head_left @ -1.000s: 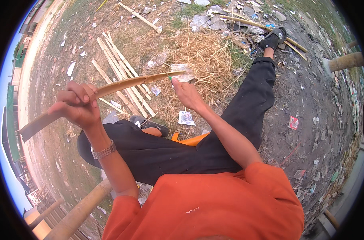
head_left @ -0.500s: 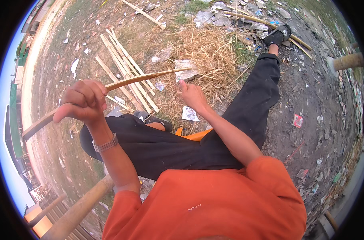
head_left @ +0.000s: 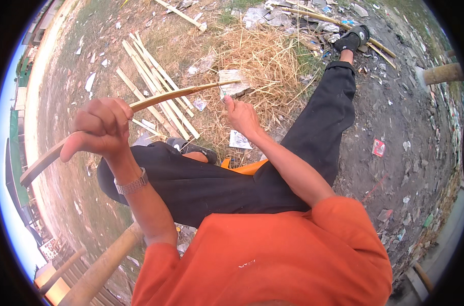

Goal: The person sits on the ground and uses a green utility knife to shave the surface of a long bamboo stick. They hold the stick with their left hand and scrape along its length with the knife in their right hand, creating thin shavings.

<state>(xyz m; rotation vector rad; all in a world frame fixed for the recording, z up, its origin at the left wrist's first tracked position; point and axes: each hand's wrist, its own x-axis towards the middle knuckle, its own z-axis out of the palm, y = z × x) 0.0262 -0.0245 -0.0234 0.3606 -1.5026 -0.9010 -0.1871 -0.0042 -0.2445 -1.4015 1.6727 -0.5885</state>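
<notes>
A long bamboo strip (head_left: 178, 94) slants across in front of me, its thin tip at the far right and its wider end at the near left. My left hand (head_left: 100, 126) is closed round it, knuckles up, a metal watch on that wrist. Just on the near side of the tip, my right hand (head_left: 243, 118) is closed with the thumb raised. Whatever its fingers hold is hidden or too small to make out. Beyond the strip lie several split bamboo strips (head_left: 158, 84) on the ground, in a loose bundle.
A pile of dry straw-like shavings (head_left: 260, 66) lies ahead. My black-trousered leg (head_left: 321, 120) stretches to the far right. Something orange (head_left: 250, 167) lies between my legs. Thick bamboo poles stand at the near left (head_left: 102, 265) and far right (head_left: 442, 74). Litter covers the ground.
The whole view has shifted slightly. My left hand has moved a little to the left with the bamboo strip. My right hand keeps nearly the same pose near the tip.
</notes>
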